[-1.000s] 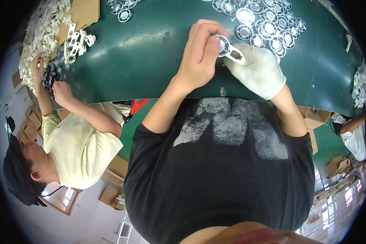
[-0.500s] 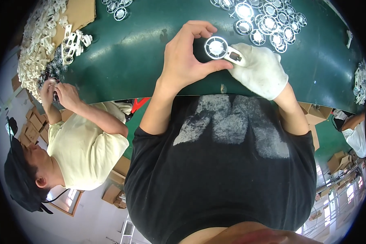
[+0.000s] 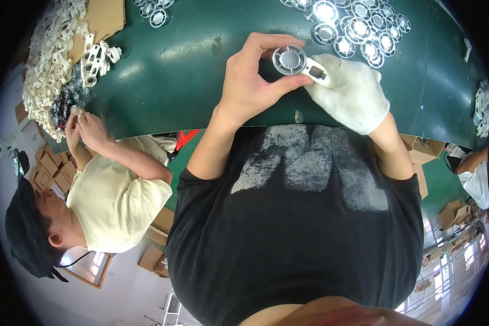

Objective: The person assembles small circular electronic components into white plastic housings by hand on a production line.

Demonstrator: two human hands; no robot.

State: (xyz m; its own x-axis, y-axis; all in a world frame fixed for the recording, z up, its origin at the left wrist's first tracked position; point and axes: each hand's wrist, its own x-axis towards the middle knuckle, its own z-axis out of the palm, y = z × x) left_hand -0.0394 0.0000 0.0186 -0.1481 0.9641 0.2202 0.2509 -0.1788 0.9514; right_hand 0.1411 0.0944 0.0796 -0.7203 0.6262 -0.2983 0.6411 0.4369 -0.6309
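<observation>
Above the near part of the green table, my hands hold a small white plastic part with a slotted handle (image 3: 316,71) and a round, silvery spoked head (image 3: 289,60). My right hand (image 3: 350,92), in a white glove, is closed around the handle end, and its fingertips are mostly hidden. My bare left hand (image 3: 250,76) curves around the round head. Its forefinger lies along the top of the rim, and its thumb presses below, near where the head meets the handle. The other left fingers are partly hidden behind the forefinger.
Many shiny spoked discs (image 3: 358,30) lie at the far right of the green table (image 3: 174,81); several more discs (image 3: 157,18) lie far left. White plastic parts (image 3: 46,70) are heaped at the left, beside cardboard (image 3: 104,22). A co-worker's hands (image 3: 89,129) work there.
My left forefinger has come down onto the rim of the round head. The head has tilted and reflects less light. My right hand stays on the handle. The co-worker's hands have shifted slightly.
</observation>
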